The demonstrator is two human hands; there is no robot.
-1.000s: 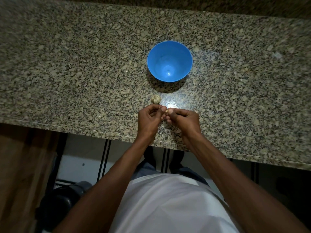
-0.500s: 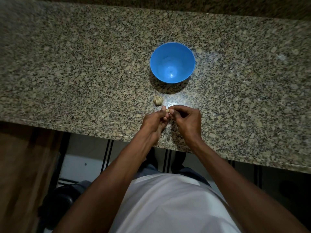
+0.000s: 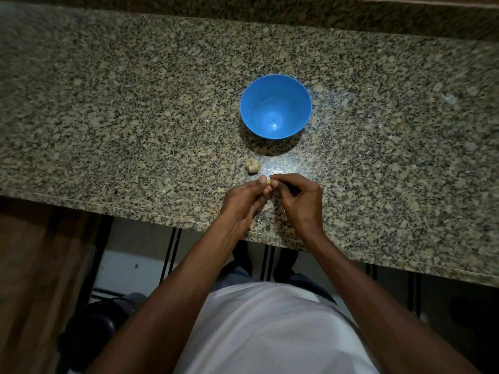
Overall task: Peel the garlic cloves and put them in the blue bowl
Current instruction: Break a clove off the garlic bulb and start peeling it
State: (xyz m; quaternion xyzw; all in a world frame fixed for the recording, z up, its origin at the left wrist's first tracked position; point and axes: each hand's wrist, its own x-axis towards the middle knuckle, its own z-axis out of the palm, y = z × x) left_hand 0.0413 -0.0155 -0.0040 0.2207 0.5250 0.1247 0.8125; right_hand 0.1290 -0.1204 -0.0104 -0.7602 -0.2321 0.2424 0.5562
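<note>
A blue bowl (image 3: 276, 106) stands on the granite counter, and nothing shows inside it. A pale garlic bulb (image 3: 252, 165) lies just in front of the bowl, slightly to its left. Near the counter's front edge my left hand (image 3: 243, 202) and my right hand (image 3: 299, 201) meet fingertip to fingertip. Together they pinch a small pale garlic clove (image 3: 268, 181), which is mostly hidden by the fingers.
The speckled granite counter (image 3: 135, 117) runs across the view, with its front edge just below my wrists. A raised granite backsplash (image 3: 243, 9) lines the far side. A wooden panel (image 3: 32, 279) and a dark object sit below on the left.
Both hands stay together on the clove. The left hand has turned so its back faces up, and the fingers have shifted slightly on the clove.
</note>
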